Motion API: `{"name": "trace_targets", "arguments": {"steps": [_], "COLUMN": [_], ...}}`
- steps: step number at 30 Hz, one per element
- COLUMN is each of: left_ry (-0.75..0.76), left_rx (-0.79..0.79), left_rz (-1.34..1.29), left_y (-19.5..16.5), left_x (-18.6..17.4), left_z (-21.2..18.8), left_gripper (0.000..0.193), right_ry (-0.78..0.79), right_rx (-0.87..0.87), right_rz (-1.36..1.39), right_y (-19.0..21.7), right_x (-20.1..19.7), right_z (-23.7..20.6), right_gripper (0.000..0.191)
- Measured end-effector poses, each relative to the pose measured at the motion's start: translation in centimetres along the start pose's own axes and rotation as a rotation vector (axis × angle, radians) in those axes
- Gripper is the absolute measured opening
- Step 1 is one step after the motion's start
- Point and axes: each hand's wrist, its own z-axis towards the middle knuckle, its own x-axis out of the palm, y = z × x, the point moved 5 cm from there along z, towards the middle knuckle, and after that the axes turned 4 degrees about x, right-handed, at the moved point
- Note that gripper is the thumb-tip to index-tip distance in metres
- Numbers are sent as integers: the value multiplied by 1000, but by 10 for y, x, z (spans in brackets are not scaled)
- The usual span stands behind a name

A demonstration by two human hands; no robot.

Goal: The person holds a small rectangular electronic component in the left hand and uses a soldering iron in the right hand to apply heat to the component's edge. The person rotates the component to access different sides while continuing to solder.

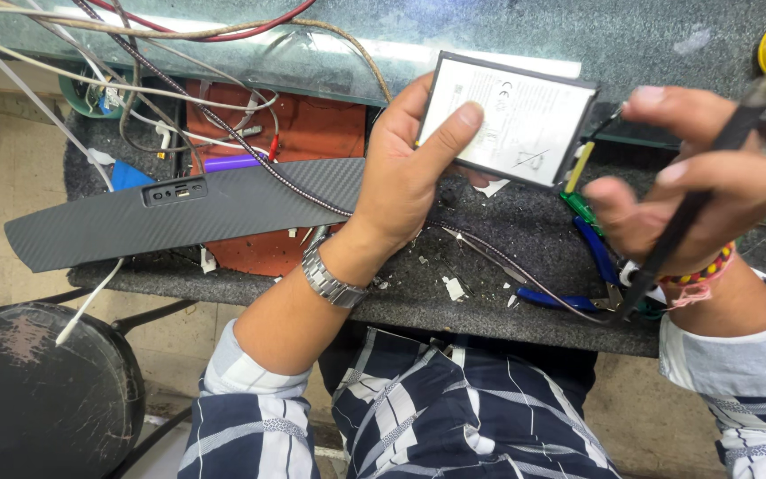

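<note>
Dark grey carpet-like matting covers your desk [507,222], with a glass-topped shelf [631,35] running along its far edge and a tangle of cables [179,98] draped over the left part. Your left hand [410,177] is closed around a flat rectangular phone battery [511,120], thumb pressed across its pale labelled face and fingers behind it, holding it tilted above the desk near the shelf edge. A metal wristwatch [330,279] sits on that wrist. Your right hand [684,191] is blurred, but its fingers are pinched around a thin black tool [693,208] that slants down towards the desk front; its tip is apart from the battery. Beaded bracelets [698,270] circle that wrist.

Below the battery, a pair of tweezers [480,248] lies on the matting, and blue-handled pliers [596,266] rest just beside your right hand. A green-handled tool [582,208] lies under the battery's lower right corner. Small white scraps [454,288] are scattered near the desk front.

To the left, a long dark carbon-pattern panel [179,213] with a small port block lies across a reddish mat [312,133]. A purple pen-like thing [232,162] lies above it. A round black stool [37,390] stands on the floor at lower left, with a white cable hanging onto it.
</note>
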Motion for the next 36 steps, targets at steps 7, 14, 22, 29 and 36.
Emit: {"name": "trace_targets", "arguments": {"steps": [7, 14, 22, 29, 36], "left_ry": [-11, 64, 226, 208, 186], "left_rx": [175, 71, 4, 85, 88], "left_rz": [246, 274, 149, 81, 159], "left_y": [-7, 5, 3, -3, -7], "left_x": [-8, -3, 5, 1, -8], "left_z": [-4, -8, -15, -16, -21], "left_gripper": [52, 34, 38, 26, 24], "right_ry": [111, 130, 20, -42, -66], "right_rx": [-142, -150, 8, 37, 133], "right_rz": [-150, -14, 42, -36, 4], "right_y": [27, 34, 16, 3, -6], "right_x": [2, 3, 1, 10, 17], "right_z": [18, 20, 8, -10, -23], "right_gripper": [53, 37, 36, 38, 40]}}
